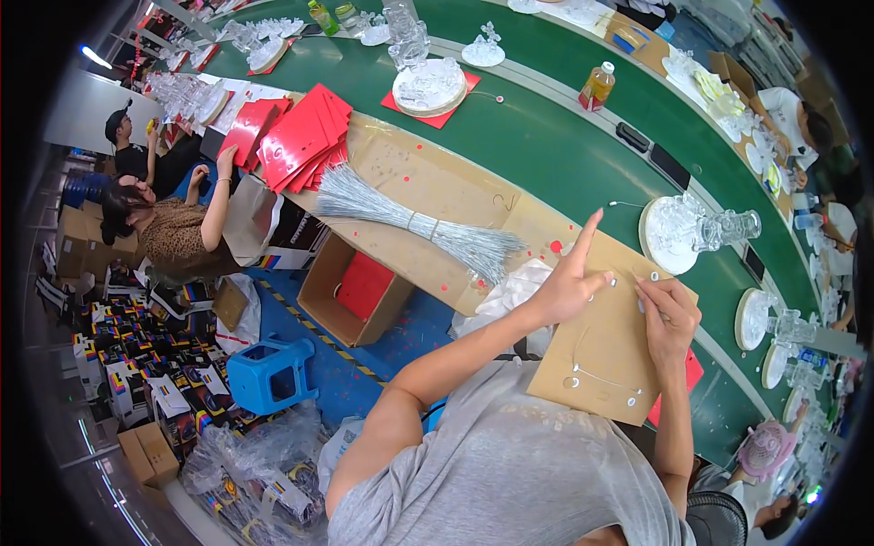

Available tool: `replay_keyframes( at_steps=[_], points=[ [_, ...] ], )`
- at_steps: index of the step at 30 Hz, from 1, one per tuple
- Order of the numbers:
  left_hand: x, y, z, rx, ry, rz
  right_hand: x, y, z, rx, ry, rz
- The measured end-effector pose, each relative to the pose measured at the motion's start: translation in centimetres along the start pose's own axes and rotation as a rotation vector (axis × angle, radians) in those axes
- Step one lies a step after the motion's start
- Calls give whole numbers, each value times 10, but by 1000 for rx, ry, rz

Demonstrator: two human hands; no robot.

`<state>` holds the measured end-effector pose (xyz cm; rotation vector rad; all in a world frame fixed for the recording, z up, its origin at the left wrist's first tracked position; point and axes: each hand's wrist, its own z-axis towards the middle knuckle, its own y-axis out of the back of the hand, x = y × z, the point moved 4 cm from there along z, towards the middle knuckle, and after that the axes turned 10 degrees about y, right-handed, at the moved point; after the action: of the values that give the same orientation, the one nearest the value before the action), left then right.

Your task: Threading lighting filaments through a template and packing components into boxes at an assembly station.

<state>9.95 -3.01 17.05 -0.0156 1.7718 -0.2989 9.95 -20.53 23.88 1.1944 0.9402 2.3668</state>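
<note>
A brown cardboard sheet (592, 359) lies tilted in front of my chest, with a thin wire and small white discs on its face. My left hand (572, 289) is over the sheet's upper left edge. Its index finger and thumb are stretched apart, the other fingers are curled, and I see nothing held in it. Toward the sheet's upper right edge my right hand (667, 314) pinches with thumb and fingertips; whatever is between them is too small to make out. Left of my hands, a tied bundle of silvery wires (419, 223) rests on cardboard.
Red cards (305, 136) are piled beyond the bundle. Clear plastic pieces on round white bases (669, 235) stand along the green table (546, 146), near a drink bottle (597, 86). A blue stool (271, 375) and a cardboard box (350, 291) are at left. Co-workers sit around.
</note>
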Motion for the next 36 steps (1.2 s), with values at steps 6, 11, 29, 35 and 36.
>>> replay_keyframes(
  at_steps=[6, 11, 29, 35, 36],
  points=[
    [-19, -7, -6, 36, -88, 13, 6, -5, 9, -42, 64, 22],
    [-15, -4, -2, 190, 28, -2, 11, 0, 17, 73, 134, -26],
    [-21, 12, 1, 223, 149, -193, 9, 0, 17, 257, 280, -84],
    [-25, 1, -1, 148, 198, -185, 11, 7, 12, 398, 234, -105],
    [-26, 1, -1, 129, 200, -188, 12, 8, 11, 415, 238, -112]
  ],
)
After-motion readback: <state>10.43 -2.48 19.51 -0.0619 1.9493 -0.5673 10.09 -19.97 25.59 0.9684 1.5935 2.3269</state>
